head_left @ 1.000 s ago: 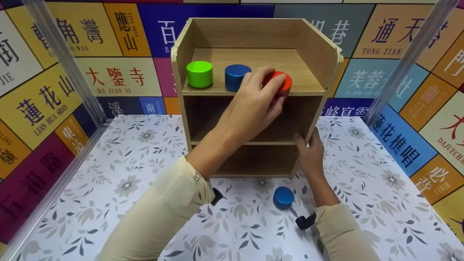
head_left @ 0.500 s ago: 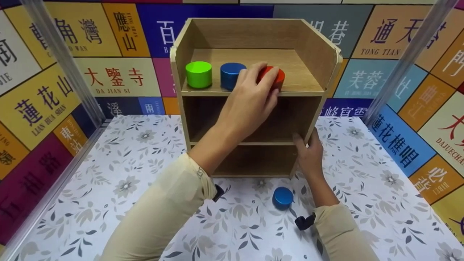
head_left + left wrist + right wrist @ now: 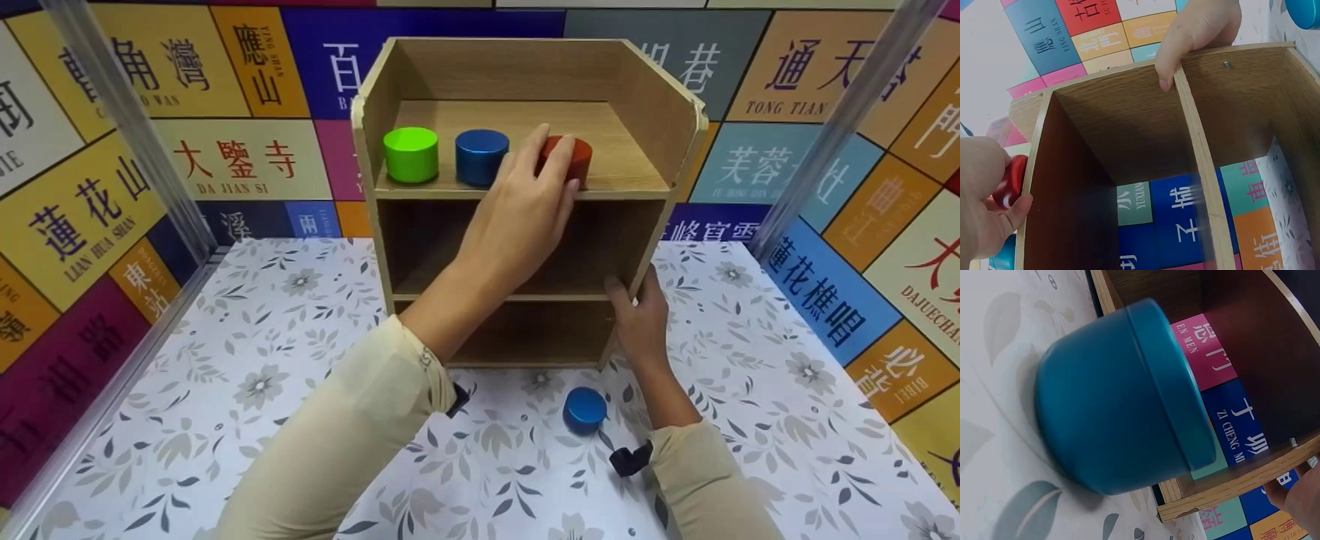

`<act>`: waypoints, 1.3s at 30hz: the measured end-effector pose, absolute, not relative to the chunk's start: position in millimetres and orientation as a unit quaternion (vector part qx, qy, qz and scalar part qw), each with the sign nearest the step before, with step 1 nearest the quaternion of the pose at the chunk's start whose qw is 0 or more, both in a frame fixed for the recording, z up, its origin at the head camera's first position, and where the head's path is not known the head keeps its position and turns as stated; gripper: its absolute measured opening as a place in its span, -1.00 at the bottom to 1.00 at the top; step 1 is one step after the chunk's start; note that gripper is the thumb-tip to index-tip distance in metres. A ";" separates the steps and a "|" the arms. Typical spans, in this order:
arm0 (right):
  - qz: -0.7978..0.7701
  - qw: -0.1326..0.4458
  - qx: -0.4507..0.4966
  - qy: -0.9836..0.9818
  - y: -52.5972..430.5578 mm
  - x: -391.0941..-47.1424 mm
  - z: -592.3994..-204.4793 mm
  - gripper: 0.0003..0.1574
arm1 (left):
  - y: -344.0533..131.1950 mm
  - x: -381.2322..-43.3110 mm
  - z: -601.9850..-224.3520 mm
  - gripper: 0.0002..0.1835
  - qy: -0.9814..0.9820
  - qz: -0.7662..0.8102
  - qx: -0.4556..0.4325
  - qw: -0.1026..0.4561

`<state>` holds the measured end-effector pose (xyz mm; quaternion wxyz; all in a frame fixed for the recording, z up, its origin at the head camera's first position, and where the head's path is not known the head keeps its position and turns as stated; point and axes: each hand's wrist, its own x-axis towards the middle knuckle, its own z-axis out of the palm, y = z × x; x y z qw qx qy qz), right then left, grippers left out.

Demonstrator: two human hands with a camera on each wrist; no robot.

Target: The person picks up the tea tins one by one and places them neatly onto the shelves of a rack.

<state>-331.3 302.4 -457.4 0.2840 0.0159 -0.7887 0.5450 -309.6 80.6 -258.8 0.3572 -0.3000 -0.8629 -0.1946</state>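
In the head view my left hand (image 3: 521, 210) holds a red round tin (image 3: 576, 161) at the front of the top board of a wooden shelf unit (image 3: 517, 193). Its fingers lie over the tin's left part, while the thumb touches the board's front edge in the left wrist view. A blue tin (image 3: 480, 157) stands just left of that hand, and a lime-green tin (image 3: 411, 155) is farther left on the same board. My right hand (image 3: 643, 319) grips the unit's right side panel, thumb on the middle board's edge.
A second blue tin (image 3: 585, 410) sits on the floral tablecloth (image 3: 300, 322) in front of the unit; it looms large in the right wrist view. Colourful panels with Chinese lettering (image 3: 240, 157) stand behind and at both sides. Clear corner posts (image 3: 135, 127) rise there.
The red tin and my left hand have shifted left along the top board, and the blue tin beside them has also slid slightly left. My right hand stays on the side panel.
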 end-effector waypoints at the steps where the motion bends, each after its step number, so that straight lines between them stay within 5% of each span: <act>1: 0.544 0.286 0.017 -0.789 302.9 -331.6 -457.8 -0.35 | 80.8 -309.6 -259.4 -0.50 -0.862 -0.198 -0.301 0.358; 10: 0.547 0.288 0.010 -0.786 302.4 -332.0 -456.8 -0.34 | 80.4 -303.3 -264.1 -0.45 -0.858 -0.210 -0.301 0.358; 26: 0.550 0.275 0.002 -0.789 302.5 -331.6 -456.8 -0.33 | 81.9 -254.8 -287.8 -0.58 -0.752 -0.108 -0.327 0.561; 39: 0.548 0.306 0.005 -0.778 284.2 -312.7 -432.3 -0.41 | 90.7 -237.5 -377.3 -0.69 -0.751 -0.071 -0.450 0.479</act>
